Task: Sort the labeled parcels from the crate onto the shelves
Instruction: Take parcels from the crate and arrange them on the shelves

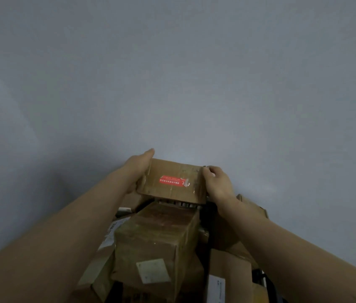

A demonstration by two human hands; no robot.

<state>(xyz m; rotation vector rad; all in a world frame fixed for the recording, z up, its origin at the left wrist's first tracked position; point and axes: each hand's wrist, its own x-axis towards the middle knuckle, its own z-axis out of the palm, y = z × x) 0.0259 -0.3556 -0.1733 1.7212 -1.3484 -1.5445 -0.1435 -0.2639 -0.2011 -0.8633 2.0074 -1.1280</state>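
A small brown cardboard parcel [172, 179] with a red label on its top face is held up between both hands, above a pile of other parcels. My left hand [139, 169] lies flat along the parcel's left end, fingers straight and pointing away from me. My right hand [217, 182] grips the right end with its fingers curled over the edge. Below sits a long taped parcel [157, 241] with a white label. The crate itself is not visible.
More cardboard parcels are heaped around the long one, some with white labels [216, 287], at the bottom centre and right [247, 206]. A plain grey wall [172, 73] fills the upper view. No shelf shows in the frame.
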